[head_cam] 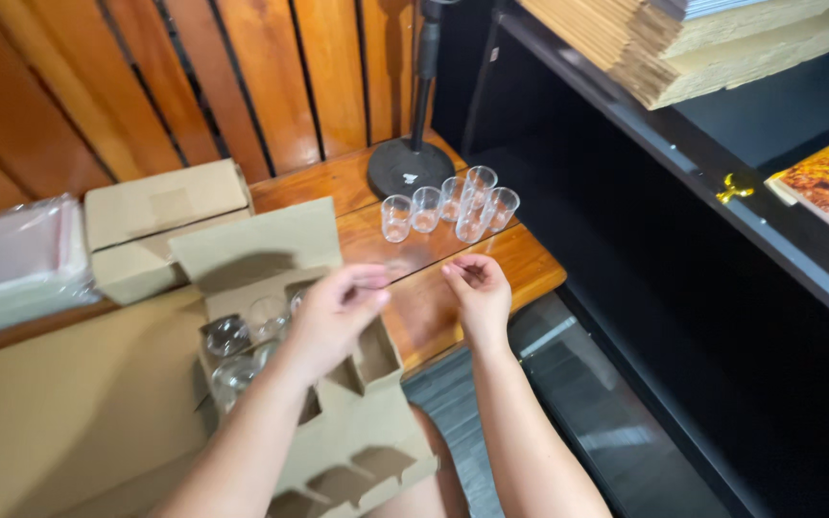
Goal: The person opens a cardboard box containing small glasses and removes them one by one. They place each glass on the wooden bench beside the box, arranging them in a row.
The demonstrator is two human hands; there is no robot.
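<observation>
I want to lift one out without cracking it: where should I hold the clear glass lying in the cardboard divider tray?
Probably from above, grip across the rim of the clear glass: the cardboard divider tray walls it in, leaving only its top exposed.

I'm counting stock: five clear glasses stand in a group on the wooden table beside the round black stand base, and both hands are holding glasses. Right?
Not quite. In the head view the left hand and right hand are both empty, poised over the table edge. The rest holds: five clear glasses stand grouped on the wooden table beside the round black stand base.
</observation>
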